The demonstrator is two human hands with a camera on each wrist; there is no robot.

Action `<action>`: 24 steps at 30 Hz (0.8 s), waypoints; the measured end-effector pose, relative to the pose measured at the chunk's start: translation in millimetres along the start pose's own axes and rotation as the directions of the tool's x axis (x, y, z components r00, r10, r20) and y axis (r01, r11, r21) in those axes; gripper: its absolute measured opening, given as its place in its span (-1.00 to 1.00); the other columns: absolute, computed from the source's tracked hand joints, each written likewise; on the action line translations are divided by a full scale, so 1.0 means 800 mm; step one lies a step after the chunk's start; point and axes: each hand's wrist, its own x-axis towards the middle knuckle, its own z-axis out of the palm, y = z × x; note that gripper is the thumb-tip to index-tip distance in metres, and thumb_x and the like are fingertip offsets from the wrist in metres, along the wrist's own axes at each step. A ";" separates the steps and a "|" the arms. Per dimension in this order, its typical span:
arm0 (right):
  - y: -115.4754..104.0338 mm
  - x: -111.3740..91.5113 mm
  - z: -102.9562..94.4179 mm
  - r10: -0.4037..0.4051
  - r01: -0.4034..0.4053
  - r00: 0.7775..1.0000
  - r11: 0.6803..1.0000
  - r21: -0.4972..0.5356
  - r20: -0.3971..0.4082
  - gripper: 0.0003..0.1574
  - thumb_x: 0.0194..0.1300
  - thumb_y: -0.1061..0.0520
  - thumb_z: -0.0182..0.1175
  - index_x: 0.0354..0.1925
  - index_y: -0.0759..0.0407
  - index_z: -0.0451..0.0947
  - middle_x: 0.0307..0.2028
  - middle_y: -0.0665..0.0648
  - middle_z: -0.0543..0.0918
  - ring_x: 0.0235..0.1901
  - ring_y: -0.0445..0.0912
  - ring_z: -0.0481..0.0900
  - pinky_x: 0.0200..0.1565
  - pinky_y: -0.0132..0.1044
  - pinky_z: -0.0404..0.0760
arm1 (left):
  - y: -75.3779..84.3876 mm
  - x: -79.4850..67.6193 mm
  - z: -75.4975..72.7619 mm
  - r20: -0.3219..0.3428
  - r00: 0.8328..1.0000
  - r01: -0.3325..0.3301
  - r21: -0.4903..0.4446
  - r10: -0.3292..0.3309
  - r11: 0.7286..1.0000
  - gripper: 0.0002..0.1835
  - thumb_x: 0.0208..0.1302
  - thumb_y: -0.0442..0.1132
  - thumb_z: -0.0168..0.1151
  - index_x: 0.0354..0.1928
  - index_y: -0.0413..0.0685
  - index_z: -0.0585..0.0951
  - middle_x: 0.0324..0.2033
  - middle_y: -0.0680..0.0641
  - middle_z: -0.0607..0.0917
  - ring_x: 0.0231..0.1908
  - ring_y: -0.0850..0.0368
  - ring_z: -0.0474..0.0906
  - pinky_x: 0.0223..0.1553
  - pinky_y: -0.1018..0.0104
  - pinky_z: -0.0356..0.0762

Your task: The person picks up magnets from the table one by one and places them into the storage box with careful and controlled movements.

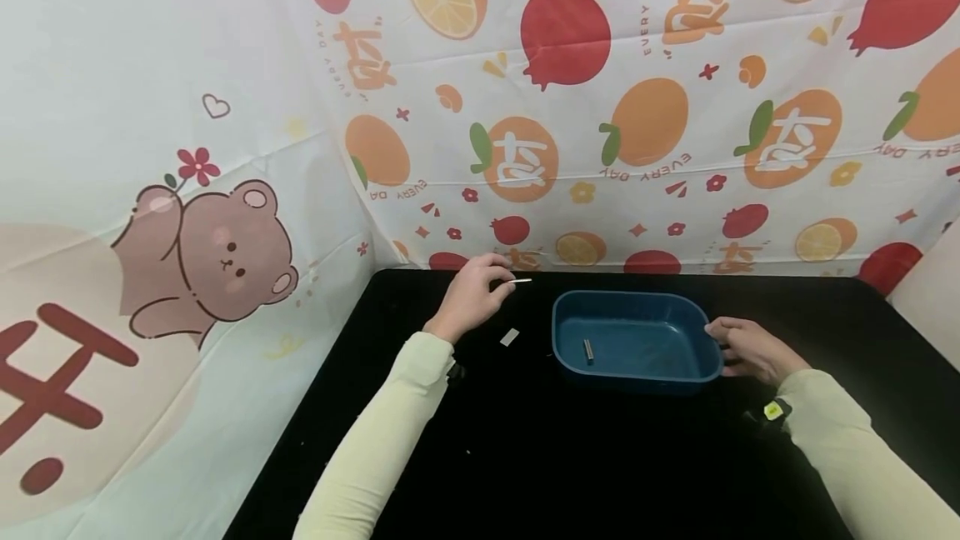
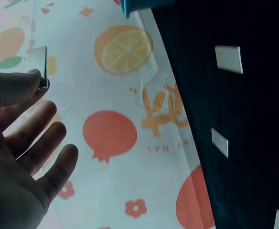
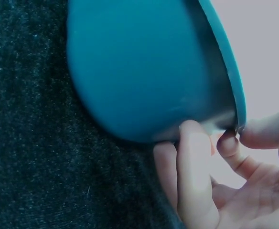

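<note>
My left hand point(image 1: 474, 294) is over the far left part of the black table, pinching a thin, flat, pale rectangular piece point(image 2: 41, 67) between thumb and index finger. Its other fingers are spread and loosely bent. A blue plastic basin point(image 1: 637, 376) stands to the right of that hand. At its right end my right hand point(image 1: 753, 350) grips the rim, thumb and index finger meeting at the edge, other fingers against the outer wall point(image 3: 144, 95). Inside the basin, near the left end, lies a small narrow greyish bundle point(image 1: 588, 351); its kind is unclear.
Another pale rectangular piece point(image 1: 510, 337) lies on the black table point(image 1: 585, 457) between left hand and basin. Flat pieces point(image 2: 229, 59) also lie on the dark surface in the left wrist view. A fruit-printed cloth point(image 1: 585, 148) hangs behind the table, a bear-printed one point(image 1: 232, 248) at left.
</note>
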 end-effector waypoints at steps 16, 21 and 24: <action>0.004 -0.005 -0.003 0.007 -0.007 1.000 1.000 0.012 -0.003 -0.62 0.57 -0.02 -0.13 0.02 0.19 0.49 -0.13 0.07 0.57 -0.22 -0.13 0.67 -0.21 -0.19 0.69 | 0.046 0.033 0.037 0.105 0.990 -0.102 0.073 0.094 0.992 -0.83 0.37 -0.22 0.25 -0.11 -0.02 0.75 0.11 -0.02 0.65 0.19 0.02 0.49 0.25 0.11 0.50; -0.001 -0.002 0.000 0.008 -0.008 1.000 1.000 0.023 -0.005 -0.66 0.55 -0.02 -0.10 -0.02 0.16 0.50 -0.15 0.06 0.58 -0.23 -0.14 0.67 -0.22 -0.18 0.70 | 0.055 0.043 0.040 0.138 0.985 -0.121 0.088 0.108 0.989 -0.83 0.36 -0.25 0.25 -0.11 -0.07 0.77 0.10 -0.04 0.67 0.21 0.01 0.50 0.29 0.10 0.48; -0.001 -0.001 -0.001 0.014 -0.014 1.000 1.000 0.018 -0.008 -0.65 0.55 -0.02 -0.10 0.01 0.18 0.48 -0.13 0.07 0.57 -0.23 -0.14 0.66 -0.21 -0.18 0.70 | 0.060 0.050 0.043 0.161 0.977 -0.158 0.102 0.140 0.982 -0.83 0.36 -0.27 0.25 -0.14 -0.08 0.77 0.08 -0.06 0.68 0.17 0.00 0.53 0.26 0.12 0.50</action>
